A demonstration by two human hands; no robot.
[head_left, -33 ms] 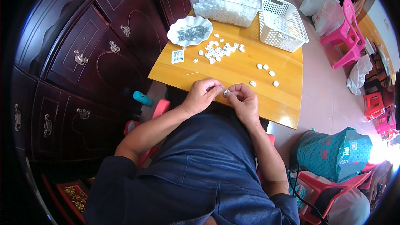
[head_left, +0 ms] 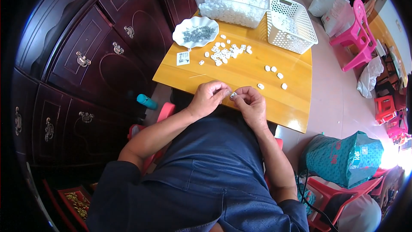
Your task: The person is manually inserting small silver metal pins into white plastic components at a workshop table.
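Note:
At the table's near edge my left hand [head_left: 210,99] and my right hand [head_left: 250,105] meet, fingertips almost touching. Between the right thumb and fingers is a small white plastic piece [head_left: 233,95] with dark spots. The left thumb and forefinger are pinched beside it; whatever they hold is too small to make out. Beyond the hands lies a loose cluster of similar white pieces [head_left: 224,54]. A few more white pieces [head_left: 280,75] lie apart to the right. A thin pale stick [head_left: 198,76] rests left of the cluster.
On the wooden table [head_left: 240,75] stand a scalloped white plate [head_left: 177,34] of small grey parts, a clear bin [head_left: 252,18] heaped with white pieces, and a white perforated basket [head_left: 296,43]. A printed card [head_left: 183,58] lies near the plate. Dark drawers [head_left: 81,45] flank the left side.

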